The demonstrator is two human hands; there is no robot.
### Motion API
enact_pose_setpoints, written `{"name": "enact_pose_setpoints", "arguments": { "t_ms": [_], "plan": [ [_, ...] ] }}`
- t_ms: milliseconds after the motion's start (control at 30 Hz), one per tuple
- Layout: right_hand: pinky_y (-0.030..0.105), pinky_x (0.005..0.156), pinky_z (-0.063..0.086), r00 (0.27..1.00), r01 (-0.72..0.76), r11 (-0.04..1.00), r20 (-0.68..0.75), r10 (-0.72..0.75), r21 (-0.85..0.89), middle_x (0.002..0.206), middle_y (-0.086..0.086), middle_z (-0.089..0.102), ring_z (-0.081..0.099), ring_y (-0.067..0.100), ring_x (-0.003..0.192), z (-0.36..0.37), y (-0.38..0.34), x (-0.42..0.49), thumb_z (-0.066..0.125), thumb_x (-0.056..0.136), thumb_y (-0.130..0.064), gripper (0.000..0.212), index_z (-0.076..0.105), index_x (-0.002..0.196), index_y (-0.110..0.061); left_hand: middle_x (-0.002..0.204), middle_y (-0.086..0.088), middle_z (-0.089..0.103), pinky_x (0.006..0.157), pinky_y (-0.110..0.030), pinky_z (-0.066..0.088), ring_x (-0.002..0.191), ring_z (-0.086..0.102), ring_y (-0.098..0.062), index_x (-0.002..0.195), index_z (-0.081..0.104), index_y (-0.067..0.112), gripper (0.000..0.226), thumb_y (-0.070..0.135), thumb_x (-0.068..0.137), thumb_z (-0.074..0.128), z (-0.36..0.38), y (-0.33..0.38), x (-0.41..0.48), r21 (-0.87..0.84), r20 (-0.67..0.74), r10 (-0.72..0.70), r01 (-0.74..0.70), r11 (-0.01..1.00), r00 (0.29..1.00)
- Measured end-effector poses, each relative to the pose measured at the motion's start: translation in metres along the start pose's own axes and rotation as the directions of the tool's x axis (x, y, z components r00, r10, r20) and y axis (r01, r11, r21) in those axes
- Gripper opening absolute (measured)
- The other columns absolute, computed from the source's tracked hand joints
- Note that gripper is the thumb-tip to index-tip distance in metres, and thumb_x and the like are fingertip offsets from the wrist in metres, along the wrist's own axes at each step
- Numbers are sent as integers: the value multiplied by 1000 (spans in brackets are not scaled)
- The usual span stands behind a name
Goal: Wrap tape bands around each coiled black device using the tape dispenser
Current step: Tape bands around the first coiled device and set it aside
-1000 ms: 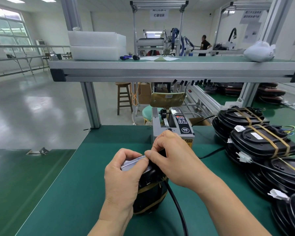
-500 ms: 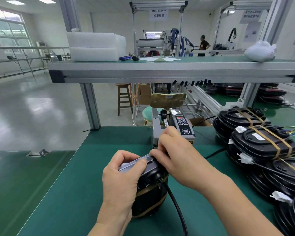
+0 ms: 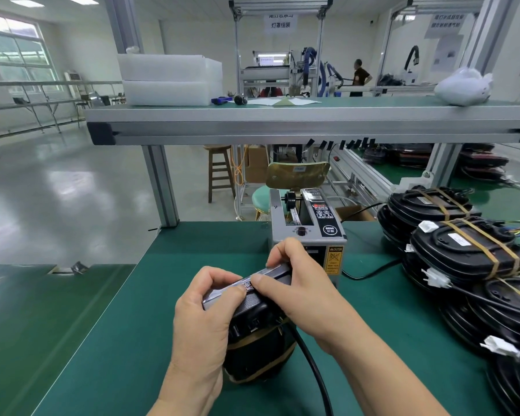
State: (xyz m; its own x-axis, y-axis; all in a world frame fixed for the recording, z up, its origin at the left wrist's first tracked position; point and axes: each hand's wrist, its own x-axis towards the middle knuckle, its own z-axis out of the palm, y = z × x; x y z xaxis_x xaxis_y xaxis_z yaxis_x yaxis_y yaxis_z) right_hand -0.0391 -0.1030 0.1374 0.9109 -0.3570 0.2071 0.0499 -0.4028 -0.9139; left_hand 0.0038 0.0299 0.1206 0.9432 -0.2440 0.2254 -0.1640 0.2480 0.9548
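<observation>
A coiled black device [image 3: 257, 334] stands on edge on the green bench, with brown tape bands across its lower part. My left hand [image 3: 206, 313] grips its left side, thumb on the top edge. My right hand [image 3: 294, 286] pinches a strip of clear tape [image 3: 270, 273] that lies along the device's top. The grey tape dispenser [image 3: 309, 232] stands just behind my hands. A black cable [image 3: 312, 367] runs from the device toward me.
Stacks of banded black devices [image 3: 469, 253] with white connectors fill the bench at right. A metal shelf [image 3: 282, 124] spans overhead, carrying white foam boxes [image 3: 168, 79]. The dispenser's power cord [image 3: 370, 273] crosses the mat. A stool and a chair stand beyond the bench.
My right hand has drawn back from the dispenser toward me and now presses the tape strip along the device's top. My left hand keeps its grip on the device.
</observation>
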Motion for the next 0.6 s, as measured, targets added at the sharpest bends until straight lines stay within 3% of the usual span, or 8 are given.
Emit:
{"name": "enact_pose_setpoints", "arguments": {
  "t_ms": [133,300,400,500,600],
  "plan": [
    [25,65,41,999,-43,998,15,43,44,87,-6,56,49,9,74,5,-3,-3,71,63,-49,41,44,88,-32,68,-5,61,51,-15,43,61,53,-12,70,64,14,8,17,66,57,-2,-2,0,0,16,13,-13,1000,1000],
    [25,67,43,998,-65,985,13,64,162,89,-6,52,49,9,73,12,-6,-5,76,76,-28,34,48,95,-31,65,-5,62,51,-16,46,59,55,-12,68,63,10,6,15,69,60,-2,-7,0,-67,-47,12,-15,998,999],
    [31,83,48,998,-61,981,-12,64,182,99,-9,58,55,9,86,15,-2,-6,59,95,-23,19,51,102,-39,60,2,59,53,-16,46,58,53,-10,63,63,15,20,14,76,79,-2,-12,3,-44,-143,31,-38,998,989],
    [25,98,45,993,-103,951,86,81,291,112,-18,66,60,1,108,4,8,-9,47,102,-38,14,54,113,-44,57,5,58,50,-15,44,55,51,-8,60,64,16,24,17,82,73,-3,-16,6,-70,-238,13,-31,997,971],
    [26,111,34,971,-63,985,236,24,160,130,-25,58,47,-9,127,-16,29,-14,60,86,-62,41,52,124,-49,57,4,59,48,-15,45,52,52,-9,57,64,17,23,20,79,73,-8,-16,6,-168,-278,-41,-6,986,960]
  ]
}}
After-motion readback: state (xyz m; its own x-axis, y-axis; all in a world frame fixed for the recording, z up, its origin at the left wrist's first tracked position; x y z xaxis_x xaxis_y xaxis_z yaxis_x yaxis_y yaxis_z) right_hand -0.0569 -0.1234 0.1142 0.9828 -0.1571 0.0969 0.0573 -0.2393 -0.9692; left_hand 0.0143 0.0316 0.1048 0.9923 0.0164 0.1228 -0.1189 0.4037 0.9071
